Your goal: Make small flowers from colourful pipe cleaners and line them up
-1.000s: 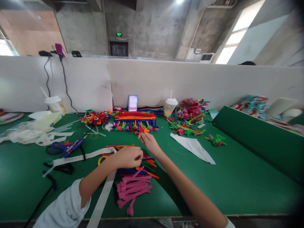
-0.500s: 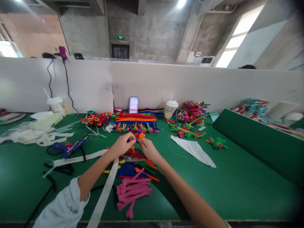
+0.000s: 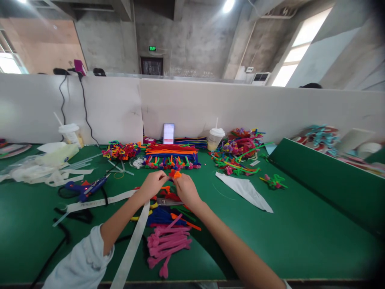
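In the middle of the head view, my right hand (image 3: 187, 188) is closed on an orange and red pipe-cleaner flower (image 3: 175, 174). Close beside it my left hand (image 3: 155, 184) has its fingers pinched together at the flower's left side; what lies between them is too small to make out. Under my hands are red and orange pipe-cleaner pieces (image 3: 171, 195) and a pair of scissors (image 3: 165, 202), partly covered. Nearer to me lie a blue bundle of pipe cleaners (image 3: 162, 216) and a pile of pink ones (image 3: 170, 241) with looped ends.
A blue glue gun (image 3: 87, 188) lies at left, by a white paper strip (image 3: 105, 200). Behind are a row of finished flowers (image 3: 171, 162), a phone (image 3: 168, 133) and a drink cup (image 3: 215, 138). Tissue (image 3: 243, 190) lies at right, before a green divider (image 3: 325, 176).
My right hand has turned, its back now more toward me, and shifted slightly left with the flower. My left hand has moved slightly left, its fingers drawn closer together.
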A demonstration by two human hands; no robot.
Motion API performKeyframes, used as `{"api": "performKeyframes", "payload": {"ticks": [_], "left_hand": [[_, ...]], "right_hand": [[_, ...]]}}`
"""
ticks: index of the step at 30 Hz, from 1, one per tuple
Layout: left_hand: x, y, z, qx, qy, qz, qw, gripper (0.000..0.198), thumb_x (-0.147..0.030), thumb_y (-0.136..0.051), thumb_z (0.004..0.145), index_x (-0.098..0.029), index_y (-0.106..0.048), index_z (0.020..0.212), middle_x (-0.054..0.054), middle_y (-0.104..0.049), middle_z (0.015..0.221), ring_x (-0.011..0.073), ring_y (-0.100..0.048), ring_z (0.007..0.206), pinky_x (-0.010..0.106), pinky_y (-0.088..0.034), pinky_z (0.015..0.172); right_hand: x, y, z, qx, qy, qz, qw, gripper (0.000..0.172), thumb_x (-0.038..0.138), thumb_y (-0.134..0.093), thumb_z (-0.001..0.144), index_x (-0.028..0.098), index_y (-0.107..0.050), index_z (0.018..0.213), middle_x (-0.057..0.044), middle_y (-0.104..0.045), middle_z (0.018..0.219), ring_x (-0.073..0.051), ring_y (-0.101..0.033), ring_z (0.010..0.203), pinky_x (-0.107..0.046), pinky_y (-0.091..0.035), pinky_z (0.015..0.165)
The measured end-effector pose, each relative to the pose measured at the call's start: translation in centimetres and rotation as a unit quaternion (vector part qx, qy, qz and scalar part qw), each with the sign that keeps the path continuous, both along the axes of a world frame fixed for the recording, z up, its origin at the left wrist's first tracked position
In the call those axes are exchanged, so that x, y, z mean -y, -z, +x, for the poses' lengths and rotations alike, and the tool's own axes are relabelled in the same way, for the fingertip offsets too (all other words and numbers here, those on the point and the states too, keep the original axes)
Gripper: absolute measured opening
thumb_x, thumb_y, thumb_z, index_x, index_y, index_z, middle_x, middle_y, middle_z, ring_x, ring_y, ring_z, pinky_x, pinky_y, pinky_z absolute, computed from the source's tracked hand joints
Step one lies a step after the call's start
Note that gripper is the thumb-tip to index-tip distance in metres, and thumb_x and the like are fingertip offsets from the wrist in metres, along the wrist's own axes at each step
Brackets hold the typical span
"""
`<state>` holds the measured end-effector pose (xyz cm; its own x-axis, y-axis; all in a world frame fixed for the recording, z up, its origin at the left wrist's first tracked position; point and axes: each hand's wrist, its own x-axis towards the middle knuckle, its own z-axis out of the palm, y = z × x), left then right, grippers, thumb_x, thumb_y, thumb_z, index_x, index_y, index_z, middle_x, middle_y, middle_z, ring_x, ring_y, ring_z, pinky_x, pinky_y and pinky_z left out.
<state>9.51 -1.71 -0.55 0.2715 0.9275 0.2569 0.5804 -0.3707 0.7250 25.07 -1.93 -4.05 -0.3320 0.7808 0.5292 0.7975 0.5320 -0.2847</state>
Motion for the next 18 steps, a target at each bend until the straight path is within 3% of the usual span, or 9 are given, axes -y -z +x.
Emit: {"api": "performKeyframes", "payload": {"ticks": [3,6,9,12,15,18], "left_hand": [[-0.1,0.2,0.0,0.06,0.029,-0.079,0.995,0.028,-0.04,-0.043,0.077,-0.017,-0.046,0.062,-0.005,-0.044,0.048,0.0086,-0.044,0.039,0.02,-0.032,0.043],[-0.4,0.3,-0.3,0.134,0.084,-0.153,0.976,0.033,-0.045,-0.047,0.075,-0.016,-0.044,0.06,-0.006,-0.044,0.047,0.0069,-0.044,0.036,0.019,-0.033,0.041],[-0.6,0.6,-0.5,0.222,0.122,-0.221,0.942,0.036,-0.048,-0.055,0.07,-0.015,-0.044,0.059,-0.007,-0.043,0.048,0.0047,-0.041,0.035,0.017,-0.032,0.038],[-0.7,1.0,-0.5,0.29,0.14,-0.287,0.902,0.036,-0.046,-0.06,0.067,-0.014,-0.045,0.059,-0.007,-0.041,0.046,0.0025,-0.035,0.033,0.016,-0.028,0.034],[-0.5,1.2,-0.3,0.331,0.133,-0.332,0.873,0.034,-0.042,-0.065,0.064,-0.014,-0.046,0.06,-0.008,-0.039,0.044,0.0012,-0.031,0.033,0.015,-0.024,0.032],[-0.3,1.0,0.2,0.357,0.105,-0.323,0.87,0.035,-0.043,-0.065,0.062,-0.013,-0.048,0.06,-0.007,-0.041,0.047,0.0006,-0.032,0.034,0.014,-0.024,0.032]], "right_hand": [[0.2,-0.1,-0.3,-0.022,-0.034,-0.03,0.999,0.027,0.016,-0.033,0.087,0.016,-0.055,0.071,-0.005,-0.055,0.066,-0.016,-0.049,0.066,-0.028,-0.034,0.071],[0.2,0.0,-0.2,-0.118,-0.075,-0.103,0.985,0.033,0.022,-0.03,0.089,0.017,-0.051,0.063,-0.001,-0.05,0.057,-0.013,-0.045,0.057,-0.024,-0.034,0.062],[0.1,-0.2,0.0,-0.202,-0.142,-0.185,0.951,0.039,0.03,-0.028,0.09,0.018,-0.048,0.059,0.001,-0.048,0.056,-0.011,-0.045,0.056,-0.022,-0.034,0.058],[0.2,-0.4,0.1,-0.226,-0.19,-0.233,0.927,0.041,0.035,-0.03,0.089,0.017,-0.049,0.058,0.001,-0.05,0.058,-0.011,-0.046,0.058,-0.022,-0.036,0.06],[0.3,-0.4,-0.1,-0.24,-0.194,-0.247,0.919,0.041,0.036,-0.03,0.088,0.017,-0.049,0.058,0.001,-0.051,0.058,-0.011,-0.046,0.057,-0.023,-0.037,0.061],[0.2,0.0,-0.4,-0.278,-0.164,-0.227,0.919,0.039,0.036,-0.029,0.088,0.017,-0.048,0.06,-0.001,-0.052,0.06,-0.012,-0.047,0.059,-0.024,-0.038,0.063]]}}
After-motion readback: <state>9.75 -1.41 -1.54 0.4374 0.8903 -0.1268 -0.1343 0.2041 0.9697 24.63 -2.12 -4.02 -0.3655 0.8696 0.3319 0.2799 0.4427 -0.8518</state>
